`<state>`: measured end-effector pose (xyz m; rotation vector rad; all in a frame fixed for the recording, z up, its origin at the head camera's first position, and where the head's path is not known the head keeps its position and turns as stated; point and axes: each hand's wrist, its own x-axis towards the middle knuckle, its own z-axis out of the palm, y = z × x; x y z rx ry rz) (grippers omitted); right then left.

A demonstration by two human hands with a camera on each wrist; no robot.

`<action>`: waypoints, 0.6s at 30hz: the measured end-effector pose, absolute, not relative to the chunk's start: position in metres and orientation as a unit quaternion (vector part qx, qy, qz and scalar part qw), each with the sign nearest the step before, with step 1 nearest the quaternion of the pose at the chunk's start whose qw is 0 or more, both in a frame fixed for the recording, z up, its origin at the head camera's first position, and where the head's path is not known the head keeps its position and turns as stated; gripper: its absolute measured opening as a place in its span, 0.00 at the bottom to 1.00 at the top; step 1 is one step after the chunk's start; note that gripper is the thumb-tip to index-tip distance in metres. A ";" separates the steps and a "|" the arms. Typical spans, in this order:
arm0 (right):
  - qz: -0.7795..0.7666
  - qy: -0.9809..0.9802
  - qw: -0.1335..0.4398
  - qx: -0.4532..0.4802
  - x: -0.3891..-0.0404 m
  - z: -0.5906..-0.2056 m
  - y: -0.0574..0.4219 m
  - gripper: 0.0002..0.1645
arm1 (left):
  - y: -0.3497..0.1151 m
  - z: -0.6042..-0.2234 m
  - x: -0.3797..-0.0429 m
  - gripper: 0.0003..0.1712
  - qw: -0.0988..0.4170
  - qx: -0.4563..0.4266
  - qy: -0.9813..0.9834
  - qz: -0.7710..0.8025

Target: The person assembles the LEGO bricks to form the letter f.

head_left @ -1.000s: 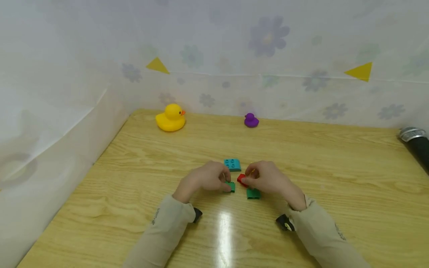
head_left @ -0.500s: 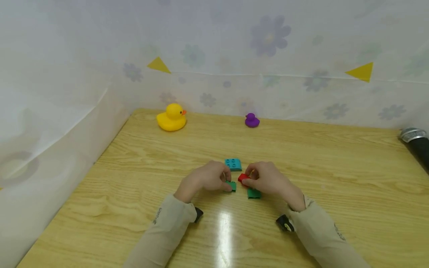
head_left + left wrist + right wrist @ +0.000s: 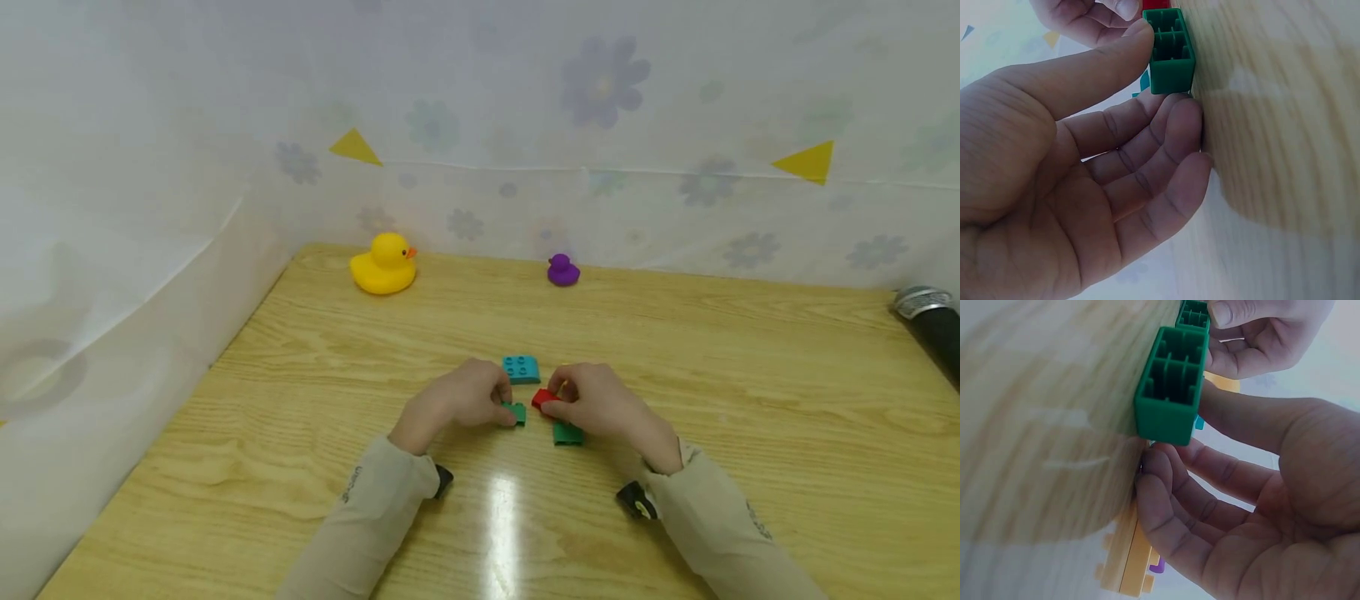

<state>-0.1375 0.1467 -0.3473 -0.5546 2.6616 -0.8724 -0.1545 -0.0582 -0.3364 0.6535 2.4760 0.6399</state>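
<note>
In the head view my left hand [image 3: 467, 394] pinches a small green toy brick [image 3: 517, 414] between thumb and fingers. The left wrist view shows the hollow underside of that green brick [image 3: 1172, 76], with the thumb along its edge. My right hand [image 3: 600, 400] holds a red brick [image 3: 543, 400], its thumb on the near side. Just below that thumb stands a second green brick [image 3: 567, 434], with its hollow side towards the right wrist camera. A turquoise brick [image 3: 521, 369] with studs lies behind, between the two hands. The red brick is hidden in the right wrist view.
A yellow studded brick [image 3: 1127, 559] lies beyond the right hand, mostly covered by it in the head view. Farther back are a yellow duck [image 3: 383, 264] and a small purple duck [image 3: 563, 270]. At the table's right edge lies a microphone [image 3: 930, 321].
The left hand's green brick has shifted very slightly away from the person. The right hand and the red brick stay almost where they were.
</note>
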 end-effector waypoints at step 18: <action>-0.305 0.921 0.145 -0.192 -0.136 -0.346 0.147 0.10 | -0.059 -0.335 -0.154 0.13 0.238 0.259 0.903 0.246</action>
